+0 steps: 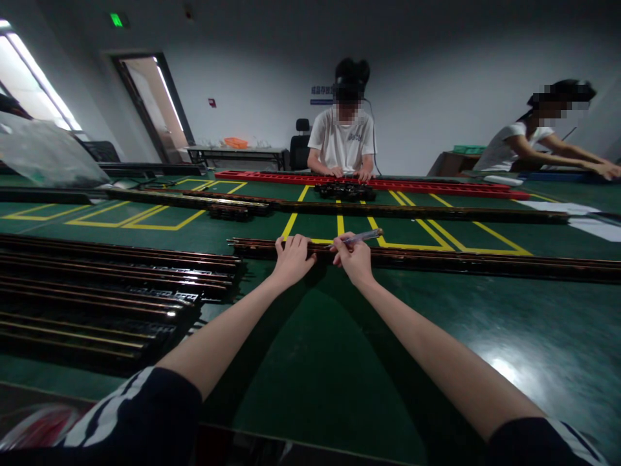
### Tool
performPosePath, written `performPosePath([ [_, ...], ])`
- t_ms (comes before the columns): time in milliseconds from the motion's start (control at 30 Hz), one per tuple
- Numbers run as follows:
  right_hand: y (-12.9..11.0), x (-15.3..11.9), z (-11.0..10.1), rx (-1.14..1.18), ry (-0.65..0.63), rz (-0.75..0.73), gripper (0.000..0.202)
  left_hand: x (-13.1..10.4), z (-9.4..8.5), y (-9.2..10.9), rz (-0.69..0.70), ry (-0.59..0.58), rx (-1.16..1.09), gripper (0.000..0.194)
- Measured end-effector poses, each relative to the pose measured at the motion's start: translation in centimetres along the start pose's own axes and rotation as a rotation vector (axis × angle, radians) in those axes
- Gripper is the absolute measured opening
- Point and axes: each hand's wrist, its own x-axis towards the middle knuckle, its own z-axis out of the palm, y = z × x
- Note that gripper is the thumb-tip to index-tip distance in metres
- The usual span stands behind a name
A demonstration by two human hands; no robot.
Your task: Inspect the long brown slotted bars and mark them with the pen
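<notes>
On the green tabletop (315, 362), the left hand (292, 259), fingers slightly spread, is resting on a long dark rail (436, 260); the right hand (355, 259) is pinching a slim pen-like tool (361, 237). A weak pinch could be sending the tip off the narrow rail; light pressure could be letting the rail shift. The rail is running beneath the left fingers, towards the right edge. Beyond, a person (342, 142) is leaning over the far edge.
</notes>
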Motion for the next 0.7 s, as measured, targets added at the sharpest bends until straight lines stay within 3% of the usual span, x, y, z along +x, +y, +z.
performPosePath([
  [700,0.05,0.03,0.26,-0.026,-0.008,0.000,0.032,-0.29,-0.09,0.17,0.005,0.041,0.016,0.048],
])
